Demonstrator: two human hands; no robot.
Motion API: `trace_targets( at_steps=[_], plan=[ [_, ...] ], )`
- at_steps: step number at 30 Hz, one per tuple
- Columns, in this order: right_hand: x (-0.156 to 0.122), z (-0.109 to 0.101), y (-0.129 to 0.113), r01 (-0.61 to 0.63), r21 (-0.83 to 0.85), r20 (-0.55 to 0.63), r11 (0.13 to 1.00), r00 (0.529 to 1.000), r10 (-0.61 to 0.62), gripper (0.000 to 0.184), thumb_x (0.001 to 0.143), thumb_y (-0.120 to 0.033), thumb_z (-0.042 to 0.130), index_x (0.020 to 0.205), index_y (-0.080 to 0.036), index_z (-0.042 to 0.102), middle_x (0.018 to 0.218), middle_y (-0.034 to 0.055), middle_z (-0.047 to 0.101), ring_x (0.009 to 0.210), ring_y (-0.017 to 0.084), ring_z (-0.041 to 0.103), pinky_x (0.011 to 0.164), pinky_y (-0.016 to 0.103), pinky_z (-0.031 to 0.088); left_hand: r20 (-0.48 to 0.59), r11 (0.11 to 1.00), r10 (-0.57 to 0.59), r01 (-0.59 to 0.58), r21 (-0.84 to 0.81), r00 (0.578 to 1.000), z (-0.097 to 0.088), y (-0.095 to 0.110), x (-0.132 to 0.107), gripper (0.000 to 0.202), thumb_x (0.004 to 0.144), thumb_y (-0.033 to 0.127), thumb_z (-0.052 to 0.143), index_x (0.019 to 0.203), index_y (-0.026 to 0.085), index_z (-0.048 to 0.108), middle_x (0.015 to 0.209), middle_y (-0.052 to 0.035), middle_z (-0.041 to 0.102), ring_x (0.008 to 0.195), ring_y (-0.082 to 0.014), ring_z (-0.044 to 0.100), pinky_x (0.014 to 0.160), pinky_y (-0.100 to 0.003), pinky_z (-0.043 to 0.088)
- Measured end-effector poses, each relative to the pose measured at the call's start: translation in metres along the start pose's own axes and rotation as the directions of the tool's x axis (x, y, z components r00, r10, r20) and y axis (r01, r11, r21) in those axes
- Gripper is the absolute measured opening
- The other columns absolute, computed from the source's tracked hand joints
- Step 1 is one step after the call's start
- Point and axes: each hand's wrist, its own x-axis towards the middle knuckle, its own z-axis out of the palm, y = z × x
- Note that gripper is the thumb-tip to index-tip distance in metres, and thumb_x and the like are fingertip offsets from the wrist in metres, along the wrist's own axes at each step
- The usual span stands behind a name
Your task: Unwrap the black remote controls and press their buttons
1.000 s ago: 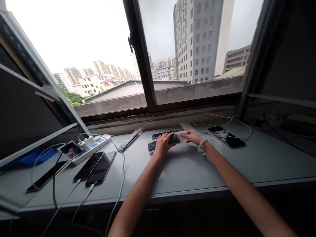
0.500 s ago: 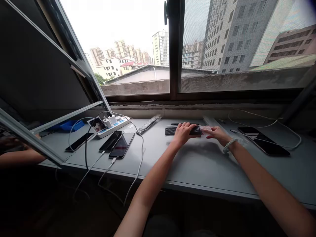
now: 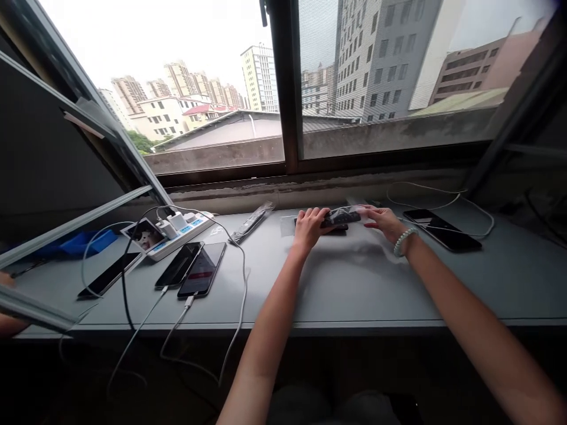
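A long black remote control (image 3: 348, 218) in a clear plastic bag is held just above the table between my hands. My left hand (image 3: 309, 229) is closed around its left part, fingers over the top. My right hand (image 3: 384, 224), with a beaded bracelet on the wrist, pinches the loose plastic at the right end of the bag. Below the remote lies another dark, narrow item (image 3: 337, 229), mostly covered. Further left, a second clear bag (image 3: 253, 222) with a dark, long object in it rests near the window wall.
Phones on cables (image 3: 202, 271) lie at the left by a white power strip (image 3: 181, 236). Another phone (image 3: 443, 231) and a white cable are at the right. A metal frame (image 3: 110, 130) slants up the left; a person's arm (image 3: 11, 321) shows behind it.
The view has turned to the right. The bagged remote control is now tilted, its buttoned face showing, and my left hand has shifted its hold. My right hand still grips the plastic.
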Motion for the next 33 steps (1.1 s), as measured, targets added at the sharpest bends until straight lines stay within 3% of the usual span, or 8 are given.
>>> trace_targets(
  at_steps=[5,9,14,17,19,22,26,33],
  plan=[
    [0.004,0.003,0.003,-0.015,0.066,-0.211,0.998,0.977,0.028,0.029,0.06,-0.041,0.068,0.078,-0.018,0.068,0.091,0.0047,0.065,0.073,0.013,0.058,0.049,0.018,0.041,0.055,0.986,-0.077,0.084,-0.145,0.996,-0.005,-0.003,0.0,0.036,0.077,0.048,0.058,0.104,0.024,0.055,0.096,-0.0014,0.062,0.088,-0.0177,0.055,0.08,-0.027,0.036],
    [0.011,0.0,0.008,0.044,0.154,-0.341,0.987,0.94,0.011,0.031,0.058,-0.043,0.069,0.077,-0.018,0.065,0.083,0.0031,0.063,0.062,0.011,0.057,0.041,0.019,0.037,0.036,0.981,-0.125,0.129,-0.144,0.992,-0.009,-0.005,-0.001,0.036,0.071,0.052,0.061,0.093,0.023,0.058,0.09,-0.0016,0.064,0.086,-0.0189,0.056,0.079,-0.028,0.037],
    [0.01,0.0,0.007,0.051,0.225,-0.32,0.973,0.947,0.024,0.029,0.065,-0.048,0.064,0.077,-0.022,0.06,0.073,0.0015,0.058,0.057,0.012,0.057,0.038,0.02,0.037,0.016,0.983,-0.139,0.14,-0.115,0.99,-0.01,-0.003,-0.004,0.04,0.071,0.054,0.06,0.095,0.023,0.057,0.088,-0.0037,0.064,0.088,-0.0202,0.056,0.077,-0.028,0.038],
    [0.008,0.005,0.008,0.074,0.224,-0.282,0.972,0.959,-0.008,0.035,0.065,-0.054,0.064,0.073,-0.021,0.057,0.066,0.0004,0.054,0.051,0.01,0.052,0.033,0.02,0.031,0.061,0.972,-0.179,0.186,-0.145,0.982,-0.009,-0.001,-0.008,0.042,0.072,0.059,0.056,0.095,0.024,0.058,0.085,-0.003,0.064,0.083,-0.0195,0.057,0.071,-0.025,0.037],
    [0.008,0.007,0.01,0.107,0.235,-0.307,0.966,0.951,-0.031,0.039,0.065,-0.057,0.063,0.07,-0.02,0.054,0.063,-0.0007,0.051,0.05,0.009,0.051,0.034,0.019,0.031,0.126,0.944,-0.248,0.269,-0.193,0.961,-0.006,-0.004,-0.009,0.045,0.078,0.063,0.043,0.083,0.022,0.06,0.074,-0.0029,0.063,0.074,-0.0183,0.057,0.062,-0.024,0.034],
    [0.009,0.005,0.012,0.087,0.283,-0.341,0.955,0.94,0.015,0.04,0.067,-0.059,0.062,0.07,-0.02,0.052,0.061,-0.0027,0.049,0.05,0.007,0.051,0.036,0.017,0.034,0.18,0.896,-0.366,0.398,-0.197,0.913,-0.002,-0.014,-0.011,0.058,0.083,0.063,0.029,0.058,0.019,0.057,0.059,-0.0044,0.058,0.064,-0.0174,0.055,0.054,-0.024,0.029],
    [0.012,0.002,0.016,0.032,0.29,-0.366,0.956,0.927,0.08,0.037,0.071,-0.056,0.059,0.074,-0.02,0.051,0.061,-0.0036,0.048,0.046,0.006,0.051,0.035,0.016,0.033,0.044,0.828,-0.537,0.537,-0.164,0.842,0.0,-0.028,-0.012,0.058,0.086,0.056,0.029,0.049,0.019,0.055,0.06,-0.0073,0.058,0.067,-0.0188,0.055,0.055,-0.025,0.028],
    [0.014,0.005,0.02,0.101,0.291,-0.436,0.951,0.899,0.038,0.031,0.085,-0.049,0.045,0.071,-0.021,0.043,0.053,-0.0057,0.037,0.041,0.007,0.046,0.039,0.018,0.038,-0.127,0.569,-0.818,0.754,-0.329,0.561,-0.009,-0.042,-0.014,0.061,0.09,0.05,0.015,0.064,0.017,0.06,0.071,-0.0101,0.064,0.07,-0.022,0.057,0.059,-0.027,0.035]
  ],
)
